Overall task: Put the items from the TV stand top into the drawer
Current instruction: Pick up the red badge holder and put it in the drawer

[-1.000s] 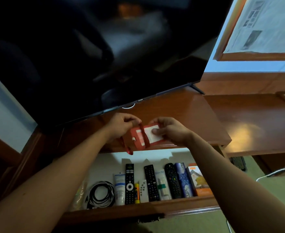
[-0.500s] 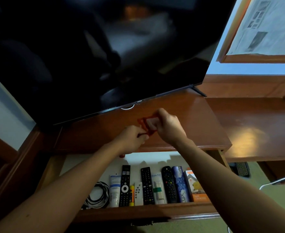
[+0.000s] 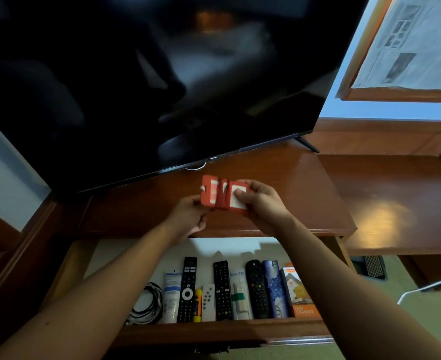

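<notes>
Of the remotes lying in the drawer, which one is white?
The small white remote, the shortest one, lying between the long black remote with the white ring and the next black remote. The others are black.

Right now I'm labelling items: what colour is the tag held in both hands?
Red, with white card inserts, on the luggage tag; the head view shows it.

The drawer [image 3: 214, 331] has free floor behind its row of items; the television [image 3: 136, 87] blocks the counter [image 3: 292, 183] behind.
</notes>
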`<state>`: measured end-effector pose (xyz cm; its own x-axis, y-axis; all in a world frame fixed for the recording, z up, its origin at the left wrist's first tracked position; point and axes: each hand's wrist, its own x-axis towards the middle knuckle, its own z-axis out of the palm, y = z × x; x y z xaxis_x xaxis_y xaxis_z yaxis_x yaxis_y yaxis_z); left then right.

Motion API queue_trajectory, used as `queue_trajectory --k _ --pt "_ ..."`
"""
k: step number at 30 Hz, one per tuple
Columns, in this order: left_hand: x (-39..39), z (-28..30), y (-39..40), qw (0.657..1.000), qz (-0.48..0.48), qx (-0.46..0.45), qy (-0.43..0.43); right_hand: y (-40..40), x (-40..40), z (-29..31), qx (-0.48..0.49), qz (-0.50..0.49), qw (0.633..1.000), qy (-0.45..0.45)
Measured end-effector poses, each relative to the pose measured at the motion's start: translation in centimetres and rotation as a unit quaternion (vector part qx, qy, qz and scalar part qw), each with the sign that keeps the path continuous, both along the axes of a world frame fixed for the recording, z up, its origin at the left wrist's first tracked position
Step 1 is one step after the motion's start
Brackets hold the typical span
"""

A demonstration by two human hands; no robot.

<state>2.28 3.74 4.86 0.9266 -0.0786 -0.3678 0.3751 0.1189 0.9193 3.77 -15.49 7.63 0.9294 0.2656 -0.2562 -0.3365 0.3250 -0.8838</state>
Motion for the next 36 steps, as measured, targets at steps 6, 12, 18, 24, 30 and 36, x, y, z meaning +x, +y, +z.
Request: queue_trajectory --k 6,12,18,24,30,36 --pt "-2.3 -1.1 -2.3 0.978 -0.036 0.184 -0.096 0.4 0.5 -1.2 -0.235 -0.158 0.954 -0.102" --pt "-2.0 0.2 -1.9 0.838 -0.118 0.449 -0.286 0.1 -0.3 -2.1 -0.448 -0.069 0.839 -0.302" --pt "-1.5 -0.5 -0.8 0.706 -0.123 0.582 -0.385 -0.7 -0.1 -2.2 -0.479 0.072 0.843 -0.232" --pt "-2.2 -0.6 -1.9 0.885 -0.091 0.392 -0.235 -1.6 -0.9 -2.3 -0.298 0.120 0.942 -0.099" --pt "-1.6 -0.5 -1.6 0.921 -0.115 0.350 -0.128 -2.6 -0.7 -2.6 -0.382 0.207 0.888 -0.149" --pt "-1.6 -0.2 -2.1 0.924 -0.135 0.340 -0.112 -2.1 -0.5 -3.7 -0.513 0.242 0.795 -0.215"
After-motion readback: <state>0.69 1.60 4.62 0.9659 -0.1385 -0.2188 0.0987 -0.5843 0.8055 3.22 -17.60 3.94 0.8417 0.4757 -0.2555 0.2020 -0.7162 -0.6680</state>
